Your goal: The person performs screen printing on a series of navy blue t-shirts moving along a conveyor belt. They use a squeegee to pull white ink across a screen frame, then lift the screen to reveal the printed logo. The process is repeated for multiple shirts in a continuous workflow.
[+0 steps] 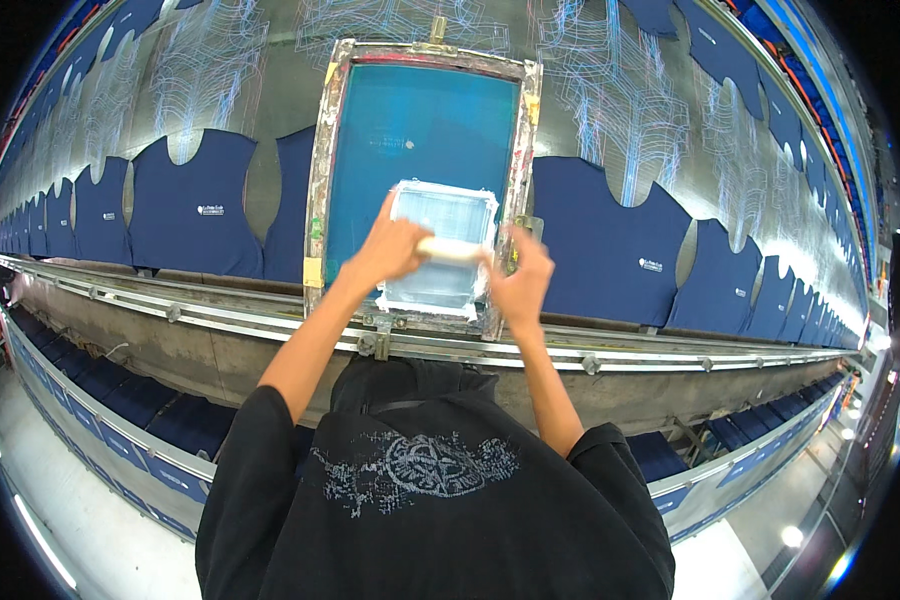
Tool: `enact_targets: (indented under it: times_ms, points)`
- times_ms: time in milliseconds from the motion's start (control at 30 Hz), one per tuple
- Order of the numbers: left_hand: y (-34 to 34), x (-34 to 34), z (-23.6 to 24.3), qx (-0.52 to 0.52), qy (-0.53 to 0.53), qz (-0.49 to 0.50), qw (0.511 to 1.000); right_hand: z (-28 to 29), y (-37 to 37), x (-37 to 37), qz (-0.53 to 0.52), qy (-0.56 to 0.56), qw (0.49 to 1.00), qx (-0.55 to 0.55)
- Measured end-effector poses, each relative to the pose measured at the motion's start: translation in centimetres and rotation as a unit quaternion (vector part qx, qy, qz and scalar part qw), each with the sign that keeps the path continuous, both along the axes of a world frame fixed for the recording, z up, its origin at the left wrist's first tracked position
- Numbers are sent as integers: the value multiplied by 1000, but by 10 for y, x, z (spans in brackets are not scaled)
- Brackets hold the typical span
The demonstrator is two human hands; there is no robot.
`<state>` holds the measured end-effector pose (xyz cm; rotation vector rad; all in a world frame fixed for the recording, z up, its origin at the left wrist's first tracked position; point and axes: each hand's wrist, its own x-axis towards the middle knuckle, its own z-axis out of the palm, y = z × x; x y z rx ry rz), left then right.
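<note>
A screen-printing frame [327,180] with a worn, paint-spattered rim and teal mesh [430,110] lies in front of me on the long table. White ink [435,290] covers a taped rectangle in its near half. Over that patch is a squeegee with a pale, rounded handle [452,250]. My left hand [395,246] is closed on the handle's left end. My right hand [522,272], its fingers bent and smeared by motion, is at the handle's right end, beside the frame's right rim; its grip is unclear.
Navy fabric pieces with small white prints [195,205] [610,240] lie in a row on both sides. Coloured outlines [620,100] mark the grey tabletop. A metal rail [650,358] runs along the near edge, with a clamp [375,343] at the frame. Dark cloths [170,410] hang below.
</note>
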<state>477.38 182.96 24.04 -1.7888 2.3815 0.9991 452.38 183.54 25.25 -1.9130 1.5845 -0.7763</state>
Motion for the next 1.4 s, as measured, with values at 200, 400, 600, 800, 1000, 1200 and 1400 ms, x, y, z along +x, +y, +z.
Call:
enact_targets:
  times_ms: [200, 400, 600, 800, 1000, 1200, 1400]
  points:
    - [-25, 0, -6, -129, 37, 39, 990, -47, -56, -38, -218, -308, 855, 356]
    - [140, -6, 3, -227, 92, 119, 962, -7, -41, 20, -286, -283, 901, 162]
    - [170, 135, -6, -204, 37, 141, 968, -64, -10, 169, -229, -350, 900, 119]
    - [204, 349, -3, -201, 13, 148, 968, -86, 32, 380, -209, -372, 894, 139]
    - [202, 439, -8, -194, 47, 137, 970, -107, 34, 462, -216, -223, 948, 64]
    - [171, 468, -10, -74, 50, 46, 995, -79, 30, 473, -183, 23, 976, 120]
    - [33, 508, -7, -95, -15, -14, 995, 25, -16, 529, 144, -14, 989, 7]
